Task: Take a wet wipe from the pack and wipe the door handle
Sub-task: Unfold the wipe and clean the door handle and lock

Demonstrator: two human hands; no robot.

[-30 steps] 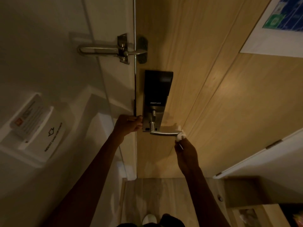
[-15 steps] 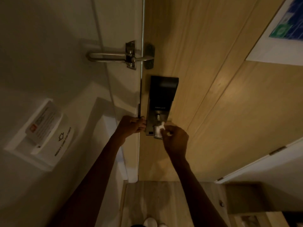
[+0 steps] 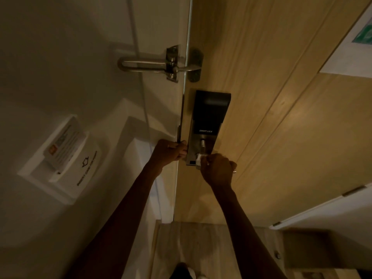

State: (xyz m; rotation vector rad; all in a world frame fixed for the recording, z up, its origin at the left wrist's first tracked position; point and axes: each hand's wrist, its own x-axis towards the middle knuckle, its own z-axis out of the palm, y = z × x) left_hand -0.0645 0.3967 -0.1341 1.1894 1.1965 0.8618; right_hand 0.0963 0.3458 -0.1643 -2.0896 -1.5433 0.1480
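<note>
Currently wiping step: our right hand pinches wet wipe against door handle at its pivot end. Left hand clasps door edge beside it. Next, we judge, slide wipe outward along lever under palm.

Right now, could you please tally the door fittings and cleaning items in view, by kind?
Smart lock plate: 1
Lever door handle, mostly under the right hand: 1
Swing-bar door guard: 1
Wet wipe, held by the right hand: 1
Wall key-card holder: 1
Total: 5
The left hand grips the door edge.
</note>
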